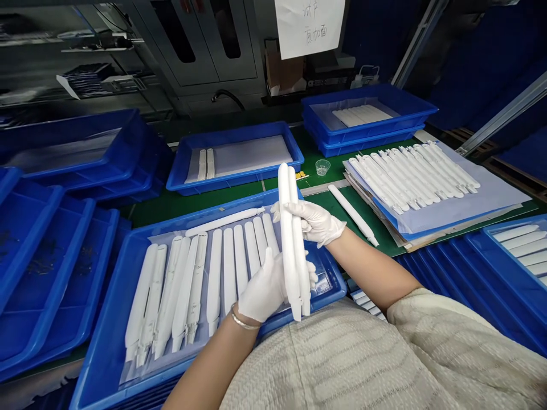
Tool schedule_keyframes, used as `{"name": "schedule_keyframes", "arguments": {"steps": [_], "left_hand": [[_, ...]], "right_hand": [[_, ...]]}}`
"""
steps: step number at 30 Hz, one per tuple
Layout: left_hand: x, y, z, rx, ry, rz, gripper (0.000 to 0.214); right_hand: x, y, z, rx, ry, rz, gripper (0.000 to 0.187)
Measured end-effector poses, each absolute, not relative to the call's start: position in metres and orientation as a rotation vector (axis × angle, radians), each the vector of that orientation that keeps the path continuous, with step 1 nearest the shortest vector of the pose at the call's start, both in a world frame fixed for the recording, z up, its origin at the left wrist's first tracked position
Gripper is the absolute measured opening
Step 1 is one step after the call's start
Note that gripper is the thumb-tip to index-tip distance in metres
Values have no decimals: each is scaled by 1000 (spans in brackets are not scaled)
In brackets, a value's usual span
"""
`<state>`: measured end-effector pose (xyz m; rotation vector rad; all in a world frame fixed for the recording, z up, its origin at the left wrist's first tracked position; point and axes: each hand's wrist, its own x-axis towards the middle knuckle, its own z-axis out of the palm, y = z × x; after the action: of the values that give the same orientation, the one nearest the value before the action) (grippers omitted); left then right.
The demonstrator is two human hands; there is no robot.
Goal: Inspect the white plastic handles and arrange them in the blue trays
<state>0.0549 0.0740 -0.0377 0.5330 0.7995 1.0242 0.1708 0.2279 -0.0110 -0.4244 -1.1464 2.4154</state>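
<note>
Two long white plastic casings (292,245) are held upright, side by side, in front of my body. My left hand (265,287), in a white glove, wraps around their lower part, the thumb pointing up. Higher up, my gloved right hand (314,221) grips the same pair from the right, fingers partly hidden behind them. Below and left of the hands is a large blue tray (102,319) lined with paper. Several similar white casings (217,267) lie in it in a row, some with their ribbed inner side up, and one lies crosswise along the far edge.
A single white casing (352,213) lies on the green table (327,202) at right. Nearby are a small clear cup (322,167) and a paper-covered stack bearing several casings (414,173). Another blue tray (235,183) stands behind. Stacked blue trays (55,267) rise at left.
</note>
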Motion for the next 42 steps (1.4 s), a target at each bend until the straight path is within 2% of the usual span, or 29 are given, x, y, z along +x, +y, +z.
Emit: {"name": "schedule_keyframes", "arguments": {"steps": [2, 9, 12, 17, 20, 23, 26, 28, 38, 42], "left_hand": [[60, 73, -38, 439, 687, 1011, 83], [73, 66, -44, 372, 405, 1137, 72], [71, 64, -47, 415, 394, 1168, 68], [57, 72, -35, 527, 653, 1127, 66], [49, 80, -26, 581, 939, 1084, 62], [46, 88, -25, 693, 1194, 1067, 58], [46, 92, -32, 835, 1367, 1039, 54], [46, 93, -36, 904, 1416, 1013, 49], [47, 95, -30, 1064, 1639, 887, 43], [49, 88, -30, 952, 1409, 841, 47]], "right_hand": [[166, 228, -12, -353, -1079, 2465, 37], [149, 221, -28, -105, -1013, 2539, 47], [149, 222, -29, -180, -1000, 2520, 42], [156, 230, -25, -280, -1057, 2474, 30], [162, 232, -26, -348, -1157, 2376, 38], [166, 228, -24, -522, -1411, 2165, 44], [168, 222, -17, -721, -1704, 1862, 38], [168, 219, -12, -774, -1794, 1779, 36], [169, 214, -10, -805, -1757, 1852, 39], [168, 221, -16, -863, -1620, 1918, 45]]}}
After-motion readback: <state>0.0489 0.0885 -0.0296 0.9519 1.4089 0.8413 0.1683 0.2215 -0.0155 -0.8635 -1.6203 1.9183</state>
